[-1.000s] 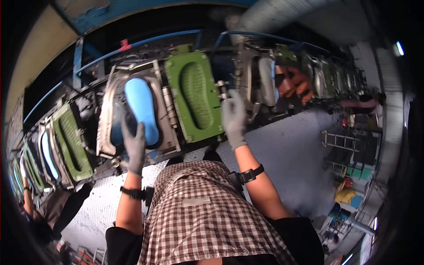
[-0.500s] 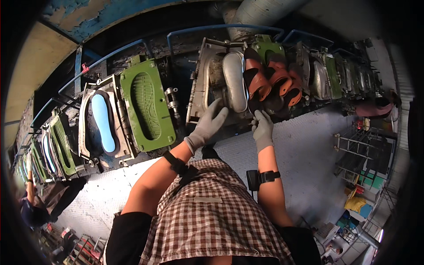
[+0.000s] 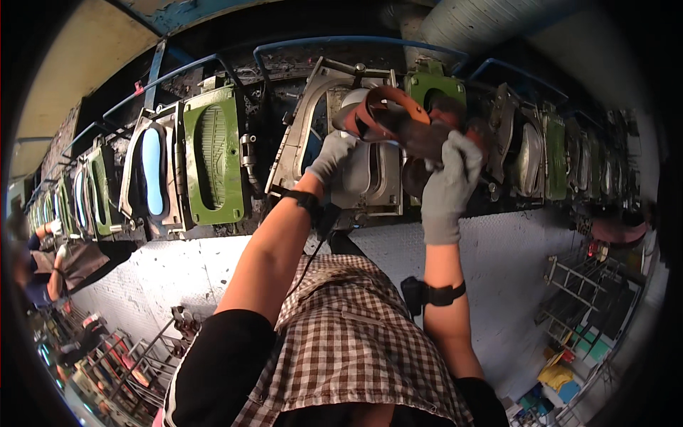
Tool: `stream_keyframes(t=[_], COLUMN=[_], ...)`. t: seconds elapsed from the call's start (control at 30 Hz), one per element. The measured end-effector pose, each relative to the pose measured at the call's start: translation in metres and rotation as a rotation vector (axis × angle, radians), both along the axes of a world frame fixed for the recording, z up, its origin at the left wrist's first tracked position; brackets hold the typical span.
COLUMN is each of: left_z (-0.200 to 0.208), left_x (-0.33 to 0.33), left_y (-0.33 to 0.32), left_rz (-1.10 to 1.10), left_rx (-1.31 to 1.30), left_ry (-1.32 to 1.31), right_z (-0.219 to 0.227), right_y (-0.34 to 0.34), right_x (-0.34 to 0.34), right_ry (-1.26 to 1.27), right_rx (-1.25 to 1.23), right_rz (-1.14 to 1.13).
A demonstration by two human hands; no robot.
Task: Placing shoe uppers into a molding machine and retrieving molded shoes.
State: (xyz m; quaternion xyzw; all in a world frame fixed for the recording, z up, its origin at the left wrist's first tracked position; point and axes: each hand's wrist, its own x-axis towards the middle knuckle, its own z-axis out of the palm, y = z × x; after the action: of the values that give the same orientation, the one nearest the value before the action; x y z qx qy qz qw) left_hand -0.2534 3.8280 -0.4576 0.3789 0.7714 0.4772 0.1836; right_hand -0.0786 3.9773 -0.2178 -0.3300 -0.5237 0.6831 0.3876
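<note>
Both my hands wear grey gloves and are raised to an open metal shoe-sole mould (image 3: 370, 174) straight ahead. My left hand (image 3: 329, 156) grips the lower left edge of a brown strapped sandal upper (image 3: 388, 114) that sits over the silver last of the mould. My right hand (image 3: 449, 178) holds the dark brown right part of the same sandal. A green mould plate (image 3: 435, 87) stands behind it. To the left is another open mould with a green ribbed plate (image 3: 212, 158), and beyond it a mould holding a light blue sole (image 3: 151, 171).
A long row of moulds curves away on both sides. Another person (image 3: 53, 260) works at the far left. A grey chequer-plate floor (image 3: 519, 263) lies below the machine. Metal racks (image 3: 583, 320) stand at the right and lower left.
The view has shifted right, so the sandal mould is now centred. Both hands have risen from the mould's lower edge and taken hold of the brown sandal upper.
</note>
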Motion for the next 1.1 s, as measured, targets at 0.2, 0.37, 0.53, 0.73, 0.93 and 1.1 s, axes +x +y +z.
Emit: stream_keyframes(t=[0.2,0.37,0.53,0.73,0.93,1.1], left_z=[0.099,0.113,0.104,0.086,0.087,0.097], left_x=[0.087,0.106,0.100,0.091,0.094,0.136], left_y=[-0.017,-0.039,-0.034,-0.023,-0.033,-0.058], left_rz=[0.350,0.328,0.327,0.376,0.350,0.350], left_rx=[0.143,0.245,0.226,0.360,0.303,0.057], left_ry=[-0.874,-0.822,-0.811,-0.899,-1.010,-0.821], right_z=[-0.020,-0.053,-0.050,-0.081,-0.071,-0.066], right_y=[0.053,0.014,0.014,0.025,0.014,0.029], right_x=[-0.056,-0.062,-0.085,-0.052,-0.058,-0.111], right_ry=[-0.020,-0.085,-0.098,-0.334,-0.433,-0.694], right_rx=[0.917,1.181,1.013,1.045,1.062,0.999], right_rz=[0.370,1.132,1.421,1.201,1.429,1.439])
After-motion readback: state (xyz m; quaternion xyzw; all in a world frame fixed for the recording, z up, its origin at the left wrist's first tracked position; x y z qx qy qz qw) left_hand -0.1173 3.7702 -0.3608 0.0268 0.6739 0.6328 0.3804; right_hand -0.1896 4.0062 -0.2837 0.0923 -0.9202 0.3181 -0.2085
